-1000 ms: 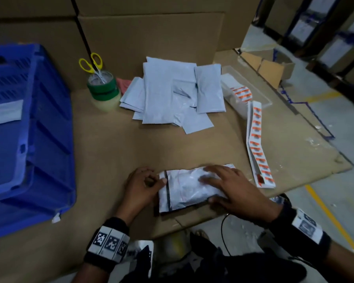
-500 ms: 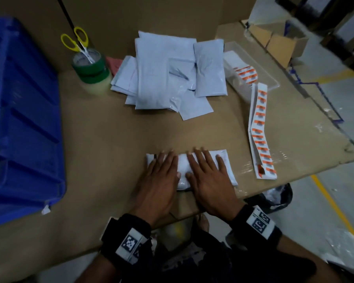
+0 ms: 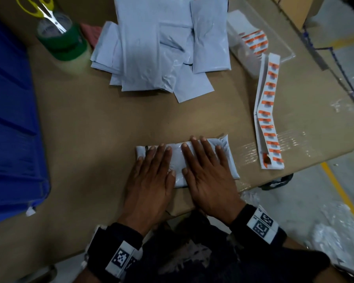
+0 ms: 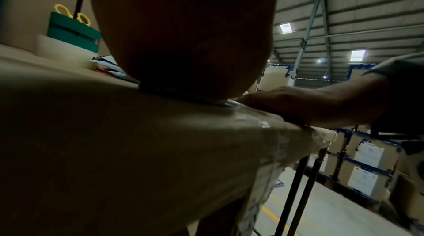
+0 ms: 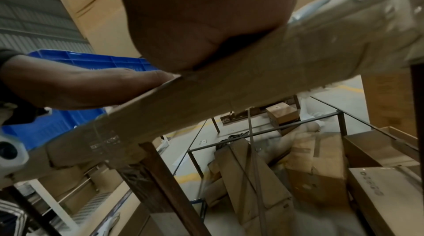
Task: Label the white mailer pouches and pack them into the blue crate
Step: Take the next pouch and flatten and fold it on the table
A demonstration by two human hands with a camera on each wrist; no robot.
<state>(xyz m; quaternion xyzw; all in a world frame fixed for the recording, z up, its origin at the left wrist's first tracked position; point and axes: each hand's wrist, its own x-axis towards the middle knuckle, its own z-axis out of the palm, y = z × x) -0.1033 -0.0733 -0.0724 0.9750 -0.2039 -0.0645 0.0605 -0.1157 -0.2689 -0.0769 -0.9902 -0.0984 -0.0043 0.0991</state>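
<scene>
A filled white mailer pouch [image 3: 226, 152] lies near the front edge of the cardboard-covered table [image 3: 90, 129]. Both hands lie flat on it, palms down, fingers straight: my left hand [image 3: 151, 172] on its left half, my right hand [image 3: 206, 172] on its right half. A pile of several empty white pouches [image 3: 151, 48] sits at the back middle. A long strip of orange labels [image 3: 268, 111] lies to the right of the pouch. The blue crate [image 3: 10, 119] stands at the left edge. Both wrist views show only palms against the table edge.
Yellow scissors [image 3: 43, 11] stand in stacked tape rolls [image 3: 63, 43] at the back left. A clear tray [image 3: 260, 37] with more labels sits at the back right. The table's edge runs just under my wrists; warehouse floor [image 3: 325, 201] lies to the right.
A second ago my left hand held the pouch's left end and my right rested on top. Now both palms press it flat, and the view has tilted down toward the table.
</scene>
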